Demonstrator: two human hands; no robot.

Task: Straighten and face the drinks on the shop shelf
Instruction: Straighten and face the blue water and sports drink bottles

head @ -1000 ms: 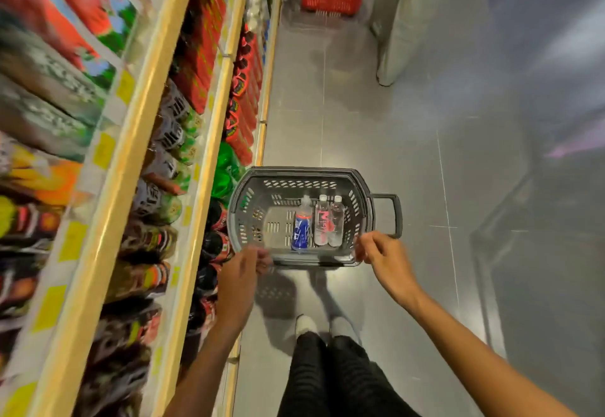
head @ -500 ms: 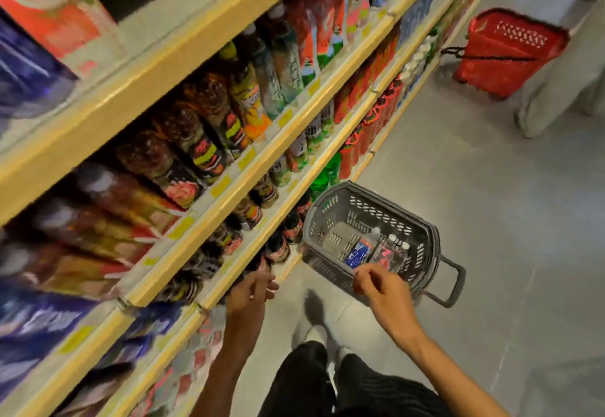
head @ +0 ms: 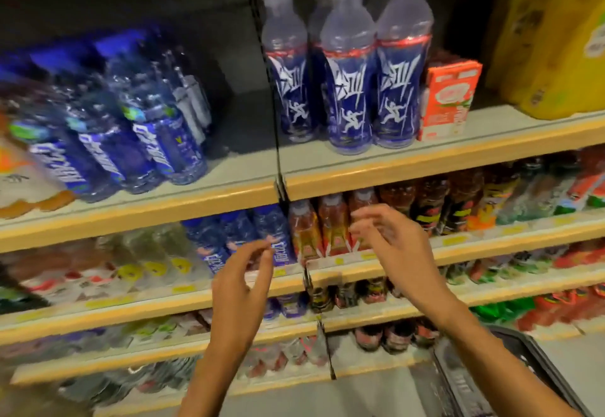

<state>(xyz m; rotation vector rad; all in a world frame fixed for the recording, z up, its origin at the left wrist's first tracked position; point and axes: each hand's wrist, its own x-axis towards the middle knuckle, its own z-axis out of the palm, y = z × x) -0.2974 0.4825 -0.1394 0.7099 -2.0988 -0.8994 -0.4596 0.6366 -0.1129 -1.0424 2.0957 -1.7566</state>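
Several tall blue-labelled sport drink bottles [head: 350, 82] stand upright on the upper shelf [head: 393, 163], labels facing out. To their left several blue water bottles [head: 154, 128] lean to the left. On the shelf below are blue bottles [head: 242, 240] and red-orange bottles [head: 327, 226]. My left hand [head: 242, 285] is raised in front of the lower blue bottles, fingers loosely curved, holding nothing. My right hand [head: 396, 249] hovers in front of the red-orange bottles with fingers spread, also holding nothing.
A red-and-white carton [head: 448, 99] stands right of the sport drinks, with large yellow packs [head: 553, 40] beyond it. Lower shelves carry mixed bottles. The rim of the grey basket [head: 537, 371] shows at the bottom right on the floor.
The view swung up from the floor and basket to the shelves. Both hands let go of the basket rim and rose in front of the second shelf.
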